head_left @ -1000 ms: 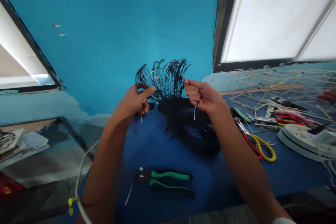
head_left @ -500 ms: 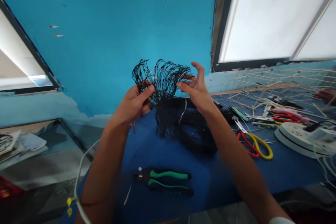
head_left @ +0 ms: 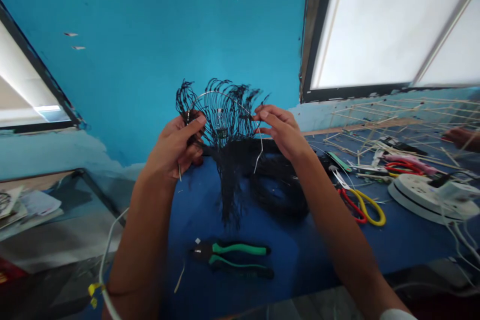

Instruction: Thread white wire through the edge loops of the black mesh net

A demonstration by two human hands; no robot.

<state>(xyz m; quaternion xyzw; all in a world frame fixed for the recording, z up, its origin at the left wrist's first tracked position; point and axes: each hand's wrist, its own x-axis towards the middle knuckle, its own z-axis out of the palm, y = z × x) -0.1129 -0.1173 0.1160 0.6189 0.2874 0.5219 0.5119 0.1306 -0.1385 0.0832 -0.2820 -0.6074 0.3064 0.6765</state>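
A black knotted net [head_left: 232,115] hangs from a thin curved wire [head_left: 213,92], raised above the blue table. My left hand [head_left: 183,140] is closed on the net and wire at the left end. At the right end, my right hand [head_left: 279,127] pinches the net's edge near the wire, whose bare bent end dangles below the fingers. Loose strands hang under the net towards the table. Behind them lies a coil of black cord [head_left: 281,195]. Green-handled pliers [head_left: 240,255] lie on the table below the hands.
To the right are red-and-yellow-handled scissors [head_left: 362,205], a white round reel-like object [head_left: 420,200], and a frame of thin sticks [head_left: 397,115]. Another person's hand [head_left: 463,137] is at the far right. A white cable [head_left: 107,255] runs beside my left forearm.
My left hand has moved left, spreading the net wider and showing more of the wire's arc. My right hand's raised index finger has come down to the net. The loose strands hang lower.
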